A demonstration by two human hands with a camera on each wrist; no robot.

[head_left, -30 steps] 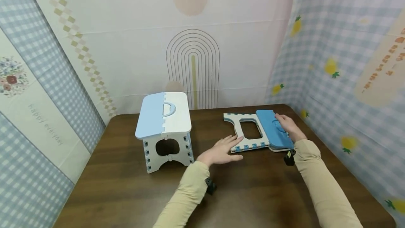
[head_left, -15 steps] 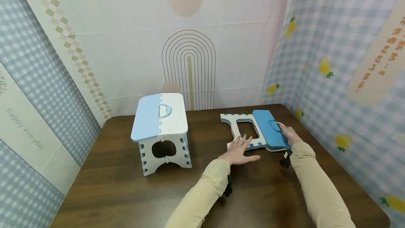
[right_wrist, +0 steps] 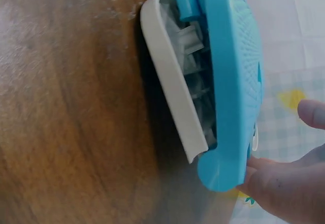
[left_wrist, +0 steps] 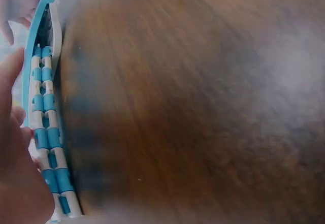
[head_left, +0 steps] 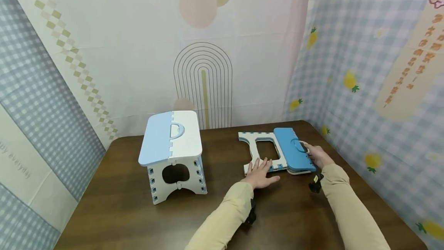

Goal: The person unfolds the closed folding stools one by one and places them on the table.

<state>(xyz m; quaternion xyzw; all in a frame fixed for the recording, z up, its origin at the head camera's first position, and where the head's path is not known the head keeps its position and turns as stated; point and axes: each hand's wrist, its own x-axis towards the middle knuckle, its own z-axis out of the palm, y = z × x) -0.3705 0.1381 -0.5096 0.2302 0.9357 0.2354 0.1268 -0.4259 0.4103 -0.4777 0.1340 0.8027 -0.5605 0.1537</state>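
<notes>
Left hand (head_left: 258, 176) lay fingers apart on folded stool (head_left: 292, 151) at 7 o'clock, likely steadying it | right hand (head_left: 318, 155) at 3 o'clock, grip couldn't be told

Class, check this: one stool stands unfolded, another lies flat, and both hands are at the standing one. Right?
The last part is wrong: the head view shows the left hand and right hand at the flat stool, not the standing stool; the rest holds.

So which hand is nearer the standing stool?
Left hand: it rests on the folded stool's white frame, right of the standing stool. The right hand is farther right, at the blue seat.
</notes>
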